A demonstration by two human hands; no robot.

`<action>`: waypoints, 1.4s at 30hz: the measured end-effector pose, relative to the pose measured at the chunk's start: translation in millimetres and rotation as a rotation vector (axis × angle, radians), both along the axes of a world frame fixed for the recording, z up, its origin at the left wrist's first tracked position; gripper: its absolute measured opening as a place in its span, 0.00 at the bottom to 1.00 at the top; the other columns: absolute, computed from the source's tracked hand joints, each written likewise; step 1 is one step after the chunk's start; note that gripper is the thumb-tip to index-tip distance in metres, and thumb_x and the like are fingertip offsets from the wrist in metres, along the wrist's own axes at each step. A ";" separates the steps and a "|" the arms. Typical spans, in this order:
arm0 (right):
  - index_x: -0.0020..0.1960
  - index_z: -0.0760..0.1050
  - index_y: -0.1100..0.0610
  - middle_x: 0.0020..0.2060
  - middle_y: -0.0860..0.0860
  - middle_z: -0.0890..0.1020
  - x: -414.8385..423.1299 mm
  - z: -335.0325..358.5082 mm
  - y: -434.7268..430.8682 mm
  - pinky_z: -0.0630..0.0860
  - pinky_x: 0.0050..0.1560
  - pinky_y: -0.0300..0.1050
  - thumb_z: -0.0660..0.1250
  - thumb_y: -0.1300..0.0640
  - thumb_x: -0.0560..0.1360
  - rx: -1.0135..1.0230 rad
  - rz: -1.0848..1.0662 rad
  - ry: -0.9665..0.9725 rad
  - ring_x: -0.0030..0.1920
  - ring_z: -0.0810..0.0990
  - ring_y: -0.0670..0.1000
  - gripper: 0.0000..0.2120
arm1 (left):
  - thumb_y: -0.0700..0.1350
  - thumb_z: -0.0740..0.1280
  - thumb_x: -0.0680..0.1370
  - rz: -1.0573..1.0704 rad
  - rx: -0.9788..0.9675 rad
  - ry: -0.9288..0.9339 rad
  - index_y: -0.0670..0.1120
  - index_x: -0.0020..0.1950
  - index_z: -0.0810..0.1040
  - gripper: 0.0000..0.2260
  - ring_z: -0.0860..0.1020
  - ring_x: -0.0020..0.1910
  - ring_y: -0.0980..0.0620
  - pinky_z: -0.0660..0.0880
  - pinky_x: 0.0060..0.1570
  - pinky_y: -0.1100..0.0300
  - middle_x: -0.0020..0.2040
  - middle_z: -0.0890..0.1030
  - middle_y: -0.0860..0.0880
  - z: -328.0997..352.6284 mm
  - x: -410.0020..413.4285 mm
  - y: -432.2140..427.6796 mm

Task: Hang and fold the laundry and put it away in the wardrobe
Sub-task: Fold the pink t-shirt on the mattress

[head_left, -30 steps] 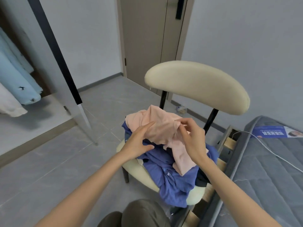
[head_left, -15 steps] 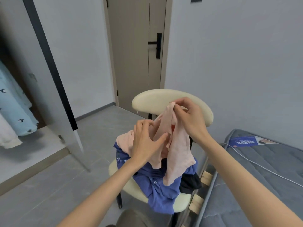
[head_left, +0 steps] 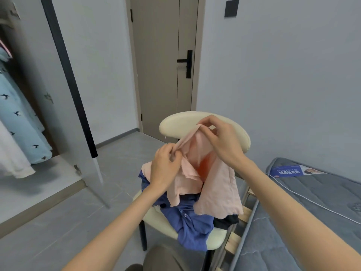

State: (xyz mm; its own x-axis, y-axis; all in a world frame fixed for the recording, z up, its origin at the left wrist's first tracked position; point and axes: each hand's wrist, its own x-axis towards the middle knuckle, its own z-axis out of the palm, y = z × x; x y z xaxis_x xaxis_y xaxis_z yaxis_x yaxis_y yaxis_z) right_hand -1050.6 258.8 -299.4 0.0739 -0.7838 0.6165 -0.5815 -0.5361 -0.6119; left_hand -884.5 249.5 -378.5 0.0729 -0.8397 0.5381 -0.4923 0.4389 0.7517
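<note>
The left hand and the right hand each pinch the top edge of a pink garment, which hangs over the clothes piled on the chair. It looks light, limp and floppy, so the edge or shoulders seem the best hold.

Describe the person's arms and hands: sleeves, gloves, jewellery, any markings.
Both forearms are bare as far as the frame shows, with no sleeve in view. The left hand and right hand wear no gloves, and no watch, bracelet or ring is visible. No markings show on the arms.
</note>
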 end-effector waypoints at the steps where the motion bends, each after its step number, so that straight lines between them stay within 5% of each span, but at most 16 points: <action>1: 0.47 0.75 0.46 0.42 0.40 0.81 -2.2 -0.9 -1.5 0.76 0.47 0.55 0.62 0.52 0.78 -0.001 -0.037 0.039 0.40 0.79 0.44 0.04 | 0.42 0.60 0.78 0.018 0.009 0.014 0.43 0.45 0.74 0.05 0.75 0.40 0.47 0.69 0.41 0.52 0.38 0.77 0.46 4.0 6.7 -0.7; 9: 0.47 0.73 0.45 0.29 0.43 0.75 -10.8 -0.1 -4.6 0.71 0.38 0.50 0.60 0.48 0.79 -0.003 -0.139 0.134 0.34 0.73 0.44 0.05 | 0.53 0.55 0.82 0.005 -0.207 -0.357 0.53 0.54 0.65 0.06 0.72 0.41 0.55 0.62 0.35 0.61 0.46 0.74 0.57 45.3 55.5 -4.9; 14: 0.48 0.72 0.44 0.28 0.39 0.72 -3.3 6.7 -4.1 0.63 0.32 0.44 0.58 0.47 0.79 -0.046 -0.169 0.031 0.31 0.71 0.41 0.05 | 0.44 0.65 0.75 -0.012 -0.233 -0.691 0.55 0.59 0.62 0.18 0.68 0.40 0.54 0.65 0.33 0.60 0.49 0.70 0.57 52.1 74.2 -5.1; 22: 0.48 0.72 0.45 0.29 0.44 0.75 -3.3 -10.8 -14.8 0.63 0.32 0.43 0.57 0.48 0.79 0.032 -0.331 0.040 0.34 0.74 0.42 0.06 | 0.41 0.65 0.74 0.120 -0.049 -0.518 0.45 0.49 0.76 0.05 0.75 0.43 0.49 0.68 0.41 0.57 0.45 0.79 0.49 38.7 88.2 -6.8; 26: 0.50 0.72 0.51 0.32 0.43 0.75 -8.1 -29.7 -20.5 0.64 0.32 0.44 0.55 0.52 0.81 0.055 -0.395 0.077 0.36 0.76 0.49 0.08 | 0.42 0.66 0.78 -0.272 0.277 -0.091 0.45 0.47 0.81 0.05 0.74 0.35 0.59 0.67 0.34 0.68 0.38 0.80 0.52 42.0 86.4 -6.9; 30: 0.51 0.71 0.57 0.43 0.51 0.79 -5.2 -50.9 -18.7 0.71 0.40 0.49 0.58 0.59 0.79 0.149 -0.281 0.214 0.45 0.78 0.56 0.04 | 0.46 0.66 0.78 -0.343 0.400 0.063 0.48 0.47 0.83 0.06 0.74 0.35 0.63 0.68 0.36 0.70 0.39 0.81 0.53 38.8 72.0 -5.9; 33: 0.58 0.71 0.54 0.55 0.47 0.77 10.8 -63.2 -5.5 0.71 0.52 0.49 0.65 0.58 0.76 0.036 -0.096 0.290 0.54 0.73 0.50 0.11 | 0.46 0.67 0.78 -0.382 0.461 0.218 0.43 0.50 0.83 0.08 0.77 0.43 0.55 0.72 0.46 0.63 0.46 0.83 0.47 40.4 61.5 -9.3; 37: 0.55 0.76 0.53 0.53 0.49 0.77 30.6 -66.4 15.9 0.70 0.48 0.49 0.70 0.59 0.72 -0.276 -0.019 0.296 0.50 0.73 0.51 0.12 | 0.47 0.67 0.77 -0.454 0.555 0.254 0.41 0.54 0.82 0.11 0.80 0.46 0.51 0.75 0.52 0.57 0.50 0.83 0.43 37.2 51.6 -12.8; 42: 0.43 0.83 0.54 0.44 0.54 0.81 36.4 -68.5 24.7 0.70 0.40 0.51 0.72 0.67 0.65 -0.586 -0.090 0.504 0.43 0.68 0.51 0.11 | 0.45 0.66 0.78 -0.525 0.683 0.334 0.43 0.47 0.83 0.08 0.81 0.38 0.53 0.78 0.39 0.62 0.40 0.84 0.47 35.6 47.3 -15.4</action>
